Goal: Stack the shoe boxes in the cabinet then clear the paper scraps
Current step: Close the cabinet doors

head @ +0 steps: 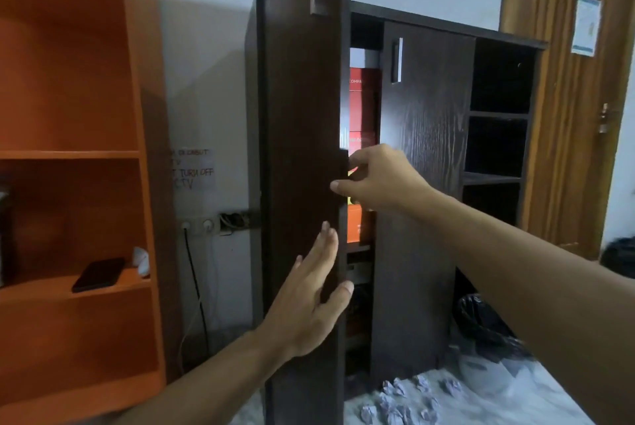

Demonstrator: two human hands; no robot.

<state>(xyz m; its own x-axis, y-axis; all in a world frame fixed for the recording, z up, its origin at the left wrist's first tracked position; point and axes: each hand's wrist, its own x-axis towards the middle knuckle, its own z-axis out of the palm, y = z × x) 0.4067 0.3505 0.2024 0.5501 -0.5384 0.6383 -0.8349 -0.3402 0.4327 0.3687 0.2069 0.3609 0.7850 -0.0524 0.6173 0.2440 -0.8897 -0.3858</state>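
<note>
The dark wood cabinet (426,136) stands against the pale wall, and everything else sits around it. Its left door (302,156) stands swung out toward the camera, edge-on, while its right door (422,108) is closed. The left hand (309,301) lies flat against the face of the left door, fingers straight and slightly spread, holding nothing. The right hand (381,180) is at the free edge of the same door, higher up, with the thumb and curled fingers pinching that edge. Through the narrow gap between the 2 doors, the shoe boxes (362,108) show stacked inside the cabinet: a pale one on top, red ones under it and an orange one lower down, on a shelf. On the floor just in front of the cabinet, the crumpled paper scraps (405,400) lie scattered. To the right of the cabinet's base sits a black plastic bag (481,321), and behind that side stands a brown wooden door (570,115). To the left of the cabinet rises an orange shelf unit (75,156), with a black phone (99,274) lying on 1 of its shelves.
</note>
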